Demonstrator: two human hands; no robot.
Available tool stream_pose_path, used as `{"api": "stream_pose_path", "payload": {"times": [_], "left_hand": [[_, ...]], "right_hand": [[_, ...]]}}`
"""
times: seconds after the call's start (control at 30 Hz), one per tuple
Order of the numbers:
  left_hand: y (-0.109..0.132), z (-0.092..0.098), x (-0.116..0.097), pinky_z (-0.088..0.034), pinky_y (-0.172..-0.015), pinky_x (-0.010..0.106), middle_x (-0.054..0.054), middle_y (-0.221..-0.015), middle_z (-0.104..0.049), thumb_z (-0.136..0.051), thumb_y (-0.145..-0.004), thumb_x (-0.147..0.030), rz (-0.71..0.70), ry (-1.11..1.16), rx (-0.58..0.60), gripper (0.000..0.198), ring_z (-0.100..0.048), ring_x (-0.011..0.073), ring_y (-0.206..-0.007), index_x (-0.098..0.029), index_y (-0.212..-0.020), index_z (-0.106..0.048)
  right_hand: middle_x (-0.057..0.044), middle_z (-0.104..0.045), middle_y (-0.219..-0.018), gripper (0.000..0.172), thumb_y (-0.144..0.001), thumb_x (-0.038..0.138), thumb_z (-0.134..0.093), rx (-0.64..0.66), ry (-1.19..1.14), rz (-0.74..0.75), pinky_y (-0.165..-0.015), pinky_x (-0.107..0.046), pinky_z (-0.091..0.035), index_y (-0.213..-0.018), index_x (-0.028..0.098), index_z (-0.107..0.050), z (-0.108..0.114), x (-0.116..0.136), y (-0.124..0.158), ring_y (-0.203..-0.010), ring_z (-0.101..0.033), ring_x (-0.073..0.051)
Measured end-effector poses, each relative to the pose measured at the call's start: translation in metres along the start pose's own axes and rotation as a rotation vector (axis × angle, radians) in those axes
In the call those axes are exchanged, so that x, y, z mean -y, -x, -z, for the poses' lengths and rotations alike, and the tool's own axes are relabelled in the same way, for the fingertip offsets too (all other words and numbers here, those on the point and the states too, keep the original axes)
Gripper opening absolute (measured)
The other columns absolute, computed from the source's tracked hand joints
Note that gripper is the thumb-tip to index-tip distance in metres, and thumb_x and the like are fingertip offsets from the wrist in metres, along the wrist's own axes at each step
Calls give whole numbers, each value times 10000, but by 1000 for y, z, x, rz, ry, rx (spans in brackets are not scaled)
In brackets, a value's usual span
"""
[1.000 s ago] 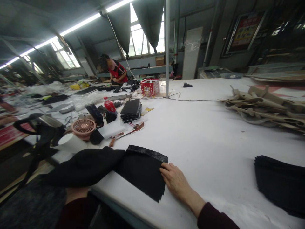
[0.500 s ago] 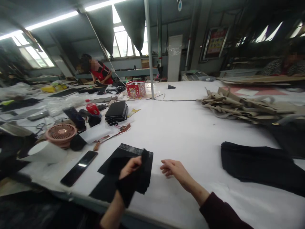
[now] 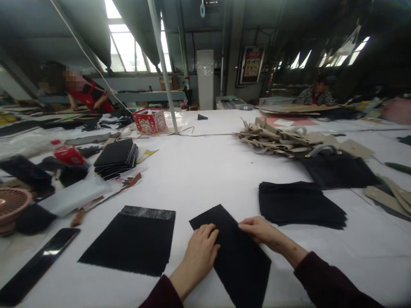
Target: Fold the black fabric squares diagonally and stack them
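The left hand (image 3: 202, 256) lies flat on a black fabric panel (image 3: 239, 256), its fingers together and curved slightly over the panel's upper left edge, with no pinch showing. The right hand (image 3: 263, 233) reaches in from the other side, its fingers extended along the upper right edge. Its thumb is out of sight, so I cannot tell whether it has a grip on the cloth. The panel sits askew on a white-covered cutting table (image 3: 199, 175), and its lower end runs off the bottom of the frame.

Just left of it, with only a narrow strip of table between them, lies a second black panel (image 3: 128, 241) with a glossy band along its top edge. Beyond that, a smartphone (image 3: 38, 265) is cut off by the left edge. To the right, bare table separates the hands from a stack of black fabric pieces (image 3: 298, 203). Wide open table stretches ahead, toward a pile of beige bag pieces (image 3: 272, 139). Far off, two co-workers (image 3: 86, 92) (image 3: 316, 94) are too small to make out in detail.
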State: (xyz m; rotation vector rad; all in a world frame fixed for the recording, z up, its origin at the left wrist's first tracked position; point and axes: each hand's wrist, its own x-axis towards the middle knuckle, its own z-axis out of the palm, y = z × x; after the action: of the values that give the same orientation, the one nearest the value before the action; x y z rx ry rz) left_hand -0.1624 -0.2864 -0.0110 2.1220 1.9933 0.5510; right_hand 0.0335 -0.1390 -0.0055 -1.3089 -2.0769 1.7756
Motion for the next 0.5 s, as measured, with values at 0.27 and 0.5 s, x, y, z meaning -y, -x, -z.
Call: {"api": "stream_pose_path", "payload": {"times": [0.27, 0.5], "left_hand": [[-24, 12, -5, -456, -873, 406, 81, -1066, -612, -566, -873, -202, -91, -163, 140, 195, -561, 255, -989, -209, -1065, -600], [-39, 4, 18, -446, -923, 390, 70, -1148, -598, -546, -897, -197, -159, -82, 88, 253, -541, 238, -1052, -214, -1148, -570]], "right_hand": [[-70, -706, -830, 187, -799, 312, -605, -313, 369, 159, -738, -313, -435, -881, 193, -723, -34, 15, -31, -823, -628, -223], [-62, -647, -876, 198, -904, 211, -489, -484, 606, 313, -778, -327, -443, -922, 239, -684, -54, 8, -37, -867, -608, -218]]}}
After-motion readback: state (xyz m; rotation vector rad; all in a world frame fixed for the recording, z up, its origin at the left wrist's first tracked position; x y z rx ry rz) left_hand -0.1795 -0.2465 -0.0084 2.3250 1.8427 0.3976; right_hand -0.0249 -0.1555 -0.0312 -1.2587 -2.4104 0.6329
